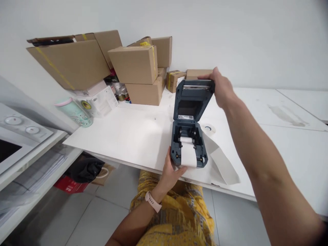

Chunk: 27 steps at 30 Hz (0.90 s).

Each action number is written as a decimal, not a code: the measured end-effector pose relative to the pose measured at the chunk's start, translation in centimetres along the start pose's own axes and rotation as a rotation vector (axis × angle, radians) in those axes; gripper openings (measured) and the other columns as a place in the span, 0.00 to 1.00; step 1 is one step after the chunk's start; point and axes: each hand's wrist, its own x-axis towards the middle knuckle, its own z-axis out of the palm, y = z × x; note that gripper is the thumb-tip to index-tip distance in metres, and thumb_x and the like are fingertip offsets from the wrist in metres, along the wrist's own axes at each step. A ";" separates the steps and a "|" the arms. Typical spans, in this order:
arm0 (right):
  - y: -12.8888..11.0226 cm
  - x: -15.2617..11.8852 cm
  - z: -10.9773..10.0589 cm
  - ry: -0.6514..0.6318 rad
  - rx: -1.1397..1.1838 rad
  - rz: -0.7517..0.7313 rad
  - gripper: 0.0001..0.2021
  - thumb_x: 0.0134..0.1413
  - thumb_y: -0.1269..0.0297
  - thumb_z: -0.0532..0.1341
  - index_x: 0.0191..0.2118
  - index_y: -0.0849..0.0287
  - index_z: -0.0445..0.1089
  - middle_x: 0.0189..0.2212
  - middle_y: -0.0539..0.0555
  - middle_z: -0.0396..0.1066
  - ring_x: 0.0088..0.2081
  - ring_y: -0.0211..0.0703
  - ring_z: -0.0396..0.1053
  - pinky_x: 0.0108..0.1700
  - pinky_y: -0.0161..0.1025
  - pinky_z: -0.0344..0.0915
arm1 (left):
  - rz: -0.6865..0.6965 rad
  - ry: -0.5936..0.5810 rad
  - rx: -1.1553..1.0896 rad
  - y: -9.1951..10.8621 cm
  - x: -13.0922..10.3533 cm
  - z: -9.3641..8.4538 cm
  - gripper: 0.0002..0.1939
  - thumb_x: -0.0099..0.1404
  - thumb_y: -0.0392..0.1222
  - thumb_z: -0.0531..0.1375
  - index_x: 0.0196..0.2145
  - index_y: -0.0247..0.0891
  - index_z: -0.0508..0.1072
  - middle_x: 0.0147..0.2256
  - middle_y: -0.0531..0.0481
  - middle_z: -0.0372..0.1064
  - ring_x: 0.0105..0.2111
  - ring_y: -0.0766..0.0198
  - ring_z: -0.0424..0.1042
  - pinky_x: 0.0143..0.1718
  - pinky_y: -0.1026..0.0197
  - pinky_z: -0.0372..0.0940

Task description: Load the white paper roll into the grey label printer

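Observation:
A dark blue-grey label printer (175, 145) sits near the table's front edge with its lid (191, 100) raised. Inside the base, a white paper strip (189, 155) runs from a small roll (186, 139) out over the front edge. My left hand (171, 176) grips the base's front left corner, its thumb along the front by the paper. At the lid's upper right corner, my right hand (220, 85) is closed round the edge; some of its fingers are hidden behind the lid. A loose curled white strip (222, 164) lies right of the printer.
Cardboard boxes (138, 65) are stacked along the wall at the back left of the white table (135, 131). A green tumbler (77, 112) leans at the left, near a microwave (23, 130). A white ring-shaped roll (208, 128) lies behind the loose strip.

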 end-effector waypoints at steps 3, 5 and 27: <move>-2.2 -6.0 0.2 0.160 0.234 0.045 0.28 0.75 0.51 0.42 0.53 0.60 0.76 0.52 0.58 0.77 0.54 0.46 0.75 0.54 0.44 0.71 | 0.026 0.016 0.071 0.0 -0.1 -0.2 0.55 0.59 0.48 0.72 0.73 0.40 0.43 0.70 0.35 0.52 0.69 0.47 0.56 0.71 0.45 0.49; -3.3 -11.0 0.3 0.264 0.321 -0.044 0.21 0.75 0.55 0.47 0.55 0.57 0.74 0.54 0.56 0.75 0.57 0.48 0.71 0.60 0.50 0.68 | 0.040 0.009 0.105 -0.1 -0.2 -0.3 0.55 0.59 0.48 0.71 0.73 0.41 0.44 0.71 0.35 0.51 0.70 0.45 0.54 0.72 0.43 0.47; -5.0 -27.7 8.5 0.499 0.521 0.408 0.20 0.62 0.58 0.63 0.59 0.47 0.71 0.57 0.54 0.72 0.63 0.55 0.66 0.64 0.59 0.61 | -0.029 0.121 -0.025 3.4 2.8 0.1 0.40 0.69 0.61 0.60 0.71 0.49 0.51 0.74 0.48 0.43 0.74 0.51 0.43 0.73 0.50 0.47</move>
